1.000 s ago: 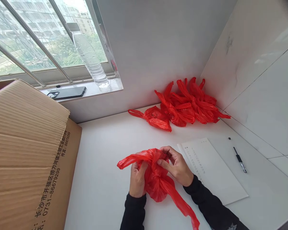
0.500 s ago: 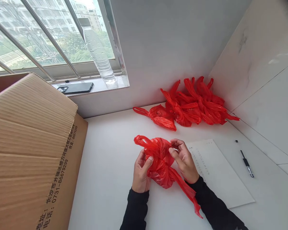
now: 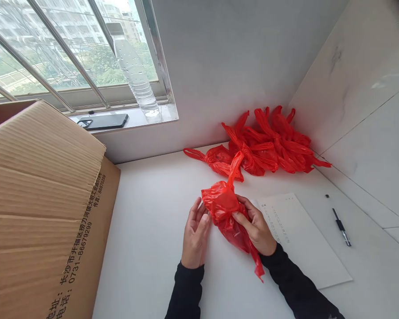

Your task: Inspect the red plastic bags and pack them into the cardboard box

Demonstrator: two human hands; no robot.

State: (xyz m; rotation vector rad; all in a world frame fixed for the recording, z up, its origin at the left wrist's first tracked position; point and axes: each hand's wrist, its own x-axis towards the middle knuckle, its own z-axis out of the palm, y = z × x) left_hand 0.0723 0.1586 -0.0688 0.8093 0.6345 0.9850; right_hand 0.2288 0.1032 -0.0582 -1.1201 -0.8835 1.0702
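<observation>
Head view: your right hand [image 3: 257, 228] pinches the red bag [image 3: 222, 201] between thumb and fingers over the surface [image 3: 146, 221]; your left hand [image 3: 196, 237] cups half-open beside it, contact unclear. Slick plastic, held from one side, could slip! Half a second ago your left thumb pressed it; now that's off, and the loop [image 3: 235, 168] swings from leftward to point at the piled bags [image 3: 269, 146].

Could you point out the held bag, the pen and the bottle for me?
Held bag [image 3: 223, 209], head view: on the middle of its red body.
Pen [image 3: 341, 226], head view: on its dark grip.
Bottle [image 3: 135, 77], head view: on its clear side.
</observation>
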